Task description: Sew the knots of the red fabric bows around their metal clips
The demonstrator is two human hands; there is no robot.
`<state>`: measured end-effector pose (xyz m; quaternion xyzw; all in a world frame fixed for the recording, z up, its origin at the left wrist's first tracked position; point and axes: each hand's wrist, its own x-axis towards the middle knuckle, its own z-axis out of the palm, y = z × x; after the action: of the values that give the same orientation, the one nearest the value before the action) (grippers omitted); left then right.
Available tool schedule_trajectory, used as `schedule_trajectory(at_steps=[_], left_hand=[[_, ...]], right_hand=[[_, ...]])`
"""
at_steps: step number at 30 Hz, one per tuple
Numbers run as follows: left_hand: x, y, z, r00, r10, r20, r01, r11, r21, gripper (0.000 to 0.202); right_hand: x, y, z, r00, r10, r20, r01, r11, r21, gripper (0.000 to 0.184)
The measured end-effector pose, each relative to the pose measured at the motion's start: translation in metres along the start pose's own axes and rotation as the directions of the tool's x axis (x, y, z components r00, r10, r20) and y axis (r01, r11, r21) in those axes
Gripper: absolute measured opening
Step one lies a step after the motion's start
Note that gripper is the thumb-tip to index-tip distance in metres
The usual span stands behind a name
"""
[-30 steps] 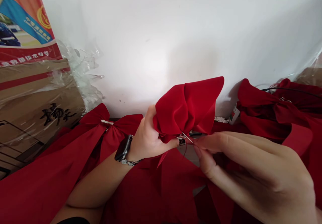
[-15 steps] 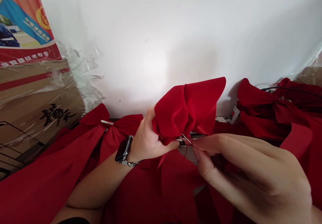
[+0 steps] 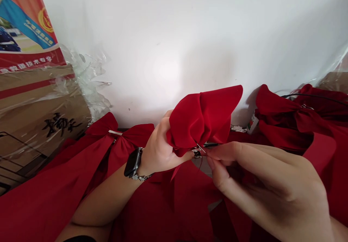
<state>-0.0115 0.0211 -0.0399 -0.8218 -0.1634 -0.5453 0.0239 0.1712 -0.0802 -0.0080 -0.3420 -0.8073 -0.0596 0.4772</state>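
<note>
My left hand (image 3: 160, 147) grips a gathered red cloth bow (image 3: 202, 120) at its pinched middle, with a black smartwatch (image 3: 133, 164) on the wrist. A thin steel needle (image 3: 201, 148) sticks out of the gathered fabric, trailing dark red thread. My right hand (image 3: 261, 184) pinches at the needle between thumb and fingertips, and the fingers partly hide its end. A small metal clip (image 3: 197, 154) sits at the underside of the gather, beside the needle.
Other red bows with long tails (image 3: 89, 151) lie under my arm and to the right (image 3: 293, 119), covering the work surface. A plastic-wrapped cardboard box (image 3: 40, 104) stands at left, below a printed poster (image 3: 24, 24). A white wall (image 3: 163, 35) rises behind, and a black cable (image 3: 315, 96) crosses the right-hand bow.
My right hand has shifted slightly left, closer to the needle. The bow in my left hand has turned a little, and its gather sits slightly lower.
</note>
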Motion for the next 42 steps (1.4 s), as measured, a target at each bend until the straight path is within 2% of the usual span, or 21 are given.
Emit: schedule_trajectory(at_steps=[2, 4, 7, 11, 15, 20, 25, 31, 34, 37, 40, 42], left_hand=[[0.003, 0.003, -0.001, 0.993, 0.099, -0.058, -0.099, 0.995, 0.003, 0.069], [0.005, 0.006, -0.002, 0.983, 0.154, -0.102, -0.151, 0.988, 0.038, 0.075], [0.007, 0.008, -0.005, 0.990, 0.118, -0.081, -0.115, 0.992, 0.041, 0.081], [0.008, 0.008, -0.006, 1.000, 0.028, -0.001, -0.028, 1.000, -0.011, 0.085], [0.013, 0.012, -0.007, 0.994, 0.003, 0.108, 0.006, 0.996, -0.088, 0.079], [0.024, 0.019, -0.010, 0.991, -0.025, 0.134, 0.038, 0.994, -0.100, 0.077], [0.027, 0.019, -0.012, 0.988, -0.053, 0.145, 0.070, 0.991, -0.118, 0.074], [0.028, 0.021, -0.015, 0.993, 0.016, 0.119, 0.011, 0.975, -0.224, 0.070], [0.028, 0.022, -0.015, 0.988, 0.023, 0.155, 0.026, 0.950, -0.310, 0.064], [0.025, 0.023, -0.016, 0.979, 0.000, 0.205, 0.081, 0.917, -0.389, 0.063], [0.022, 0.022, -0.017, 0.963, -0.034, 0.266, 0.153, 0.884, -0.441, 0.060], [0.021, 0.021, -0.017, 0.955, -0.044, 0.294, 0.183, 0.866, -0.466, 0.057]], right_hand=[[0.000, 0.001, 0.001, 1.000, 0.014, -0.015, -0.014, 1.000, 0.019, 0.013], [0.002, 0.004, -0.001, 0.999, 0.050, 0.012, -0.051, 0.997, 0.061, 0.011], [0.006, 0.011, -0.009, 0.992, 0.108, 0.064, -0.116, 0.983, 0.139, 0.008], [0.013, 0.017, -0.018, 0.989, 0.118, 0.092, -0.138, 0.958, 0.250, 0.008], [0.017, 0.018, -0.013, 0.975, 0.103, 0.199, -0.161, 0.940, 0.301, 0.009], [0.018, 0.021, -0.004, 0.991, 0.109, 0.076, -0.128, 0.934, 0.333, 0.009], [0.019, 0.022, -0.005, 0.989, 0.090, 0.114, -0.129, 0.903, 0.410, 0.008], [0.018, 0.021, -0.002, 0.988, 0.117, 0.105, -0.154, 0.852, 0.501, 0.010], [0.018, 0.021, -0.001, 0.990, 0.085, 0.115, -0.137, 0.806, 0.576, 0.011], [0.019, 0.022, -0.001, 0.988, 0.037, 0.150, -0.130, 0.720, 0.681, 0.015], [0.018, 0.027, 0.000, 0.977, 0.049, 0.208, -0.188, 0.658, 0.729, 0.017], [0.017, 0.032, 0.002, 0.967, 0.073, 0.244, -0.236, 0.613, 0.754, 0.012]])
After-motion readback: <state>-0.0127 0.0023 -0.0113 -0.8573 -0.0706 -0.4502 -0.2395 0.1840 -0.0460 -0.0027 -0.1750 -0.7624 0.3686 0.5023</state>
